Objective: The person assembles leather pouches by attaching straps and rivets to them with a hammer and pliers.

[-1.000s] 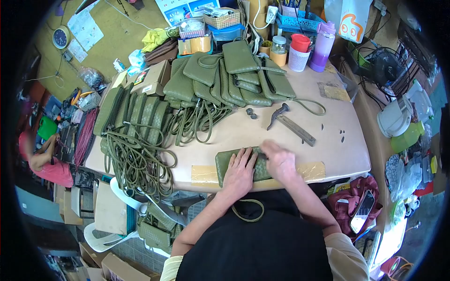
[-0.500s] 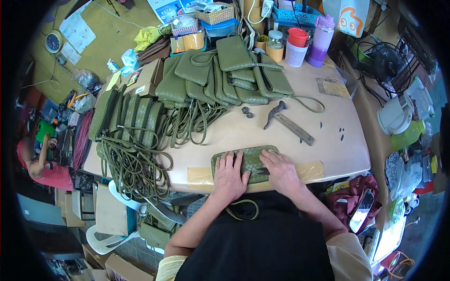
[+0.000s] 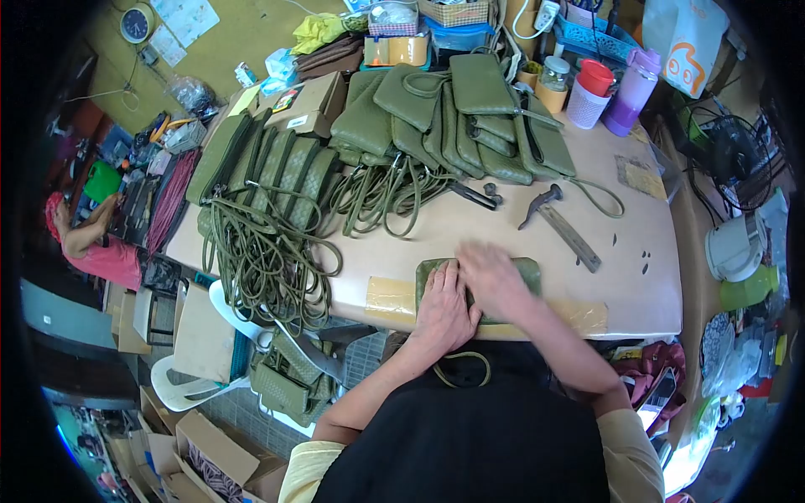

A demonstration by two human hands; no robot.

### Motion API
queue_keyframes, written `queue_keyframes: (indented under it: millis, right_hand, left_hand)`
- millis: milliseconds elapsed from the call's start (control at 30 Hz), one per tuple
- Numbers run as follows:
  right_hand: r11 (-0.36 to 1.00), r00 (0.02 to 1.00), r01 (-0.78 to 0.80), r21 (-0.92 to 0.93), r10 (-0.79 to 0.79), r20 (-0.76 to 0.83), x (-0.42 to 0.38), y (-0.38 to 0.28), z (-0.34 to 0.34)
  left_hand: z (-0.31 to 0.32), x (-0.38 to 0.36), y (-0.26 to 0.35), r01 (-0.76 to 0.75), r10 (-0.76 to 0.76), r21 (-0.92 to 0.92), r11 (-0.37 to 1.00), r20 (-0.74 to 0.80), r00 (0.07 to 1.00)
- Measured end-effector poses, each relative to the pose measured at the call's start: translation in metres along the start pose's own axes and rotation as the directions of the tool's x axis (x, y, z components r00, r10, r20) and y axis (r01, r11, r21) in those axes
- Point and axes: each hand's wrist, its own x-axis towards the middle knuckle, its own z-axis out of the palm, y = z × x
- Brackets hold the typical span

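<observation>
A green woven-pattern pouch (image 3: 526, 270) lies flat at the front edge of the table. My left hand (image 3: 444, 308) rests on its left part, fingers stretched out and pressed down. Over the middle of the pouch is my right hand (image 3: 495, 283), its blurred fingers reaching across toward my left fingertips. A thin green cord loop (image 3: 466, 369) hangs against my black apron, just below the pouch. Beyond my hands lies a hammer (image 3: 563, 230) with a worn flat handle. Close to it are small dark round pieces (image 3: 493, 194) and a slim black object (image 3: 472, 196).
Many green pouches (image 3: 407, 121) are piled at the back, with more standing in a row (image 3: 277, 172) at the left. Their cords (image 3: 264, 260) spill over the table's front edge. A purple bottle (image 3: 631, 92) and a red-lidded cup (image 3: 589, 96) stand behind. A person (image 3: 96, 243) works far left.
My right hand has moved left from the pouch's right side to its middle, near my left fingers. The slim black object now shows by the small dark pieces. The whole view has shifted.
</observation>
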Motion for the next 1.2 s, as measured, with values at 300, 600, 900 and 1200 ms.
queue_keyframes:
  millis: [300, 600, 900, 1200]
  right_hand:
    - [0.986, 0.979, -0.134, -0.099, 0.147, 0.141, -0.04, -0.019, -0.014]
    - [0.942, 0.939, -0.336, -0.021, 0.333, -0.089, -0.036, 0.002, -0.029]
    - [0.667, 0.776, -0.42, 0.615, 0.615, -0.138, -0.051, 0.028, -0.03]
    - [0.33, 0.719, -0.144, 0.933, 0.683, -0.13, -0.061, 0.017, -0.036]
  left_hand:
    - [-0.03, -0.019, -0.024, 0.156, -0.157, -0.097, 0.983, -0.009, 0.988]
    - [-0.029, 0.006, -0.054, 0.223, -0.226, -0.147, 0.964, -0.007, 0.974]
    - [-0.021, 0.0, -0.073, 0.317, -0.341, -0.394, 0.863, 0.009, 0.94]
    - [-0.037, -0.028, -0.045, 0.27, -0.42, -0.958, 0.093, 0.209, 0.883]
